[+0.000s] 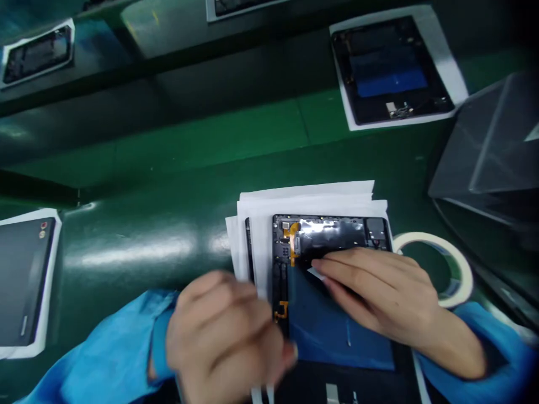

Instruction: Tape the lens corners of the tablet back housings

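Observation:
An opened tablet (341,336) lies on a stack of white sheets (256,224), its inside showing with a blue battery panel, orange flex cables (293,241) and a shiny black film near the top. Over the battery's upper edge is my right hand (379,286), closed, with thumb and fingertips pinched at a small white piece (315,274). My left hand (227,331) is curled into a fist just left of the tablet, raised in front of it and blurred by motion. Whatever its fingers may hold is hidden.
A roll of cream tape (463,275) lies right of the tablet, near a clear plastic box (488,140). Another opened tablet (391,67) rests on paper at the back right. At the far left is a closed dark tablet (25,280). More devices sit along the back.

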The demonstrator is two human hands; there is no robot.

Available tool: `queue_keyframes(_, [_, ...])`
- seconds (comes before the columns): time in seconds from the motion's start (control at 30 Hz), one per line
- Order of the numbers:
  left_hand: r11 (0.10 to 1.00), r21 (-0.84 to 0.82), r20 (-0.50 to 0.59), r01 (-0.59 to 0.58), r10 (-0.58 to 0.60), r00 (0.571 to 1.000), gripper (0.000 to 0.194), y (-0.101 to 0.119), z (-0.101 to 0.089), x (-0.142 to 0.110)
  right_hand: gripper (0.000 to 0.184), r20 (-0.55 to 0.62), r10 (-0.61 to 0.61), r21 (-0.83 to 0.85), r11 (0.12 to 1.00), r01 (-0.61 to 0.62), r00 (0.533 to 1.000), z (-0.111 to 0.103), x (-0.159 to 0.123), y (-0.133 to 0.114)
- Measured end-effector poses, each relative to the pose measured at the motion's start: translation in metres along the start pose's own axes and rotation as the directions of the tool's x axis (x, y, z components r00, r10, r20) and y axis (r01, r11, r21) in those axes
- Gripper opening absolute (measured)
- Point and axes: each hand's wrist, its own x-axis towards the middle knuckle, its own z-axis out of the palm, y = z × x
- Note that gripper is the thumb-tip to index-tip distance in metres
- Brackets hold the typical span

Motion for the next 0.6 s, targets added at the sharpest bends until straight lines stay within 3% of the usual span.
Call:
queue_keyframes(0.07, [0.99, 0.034, -0.098, -0.138, 0.141, 0.985, 0.012, -0.021, 0.029, 0.017, 0.021, 0.019, 0.017, -0.011, 1.0, -0.017, 1.0, -0.001, -0.001, 0.0])
queue_keyframes(0.17, [0.981, 0.119, -0.106, -0.152, 0.165, 0.981, 0.025, -0.041, 0.054, 0.026, 0.025, 0.038, 0.037, -0.01, 0.999, -0.037, 0.999, -0.002, -0.003, -0.001])
queue_keyframes(0.27, [0.987, 0.128, -0.065, -0.096, 0.105, 0.992, 0.037, -0.047, 0.059, 0.025, 0.021, 0.035, 0.052, -0.045, 0.998, -0.05, 0.998, -0.003, -0.001, 0.0])
queue_keyframes(0.4, [0.987, 0.122, 0.005, -0.104, 0.104, 0.995, 0.052, -0.049, 0.057, 0.028, 0.015, 0.037, 0.083, -0.184, 0.98, -0.075, 0.996, -0.001, 0.016, 0.004])
queue_keyframes(0.6, [0.989, 0.102, 0.072, -0.106, 0.099, 0.992, 0.057, -0.055, 0.061, 0.032, 0.014, 0.018, 0.089, -0.327, 0.942, -0.078, 0.996, 0.013, 0.035, 0.019])
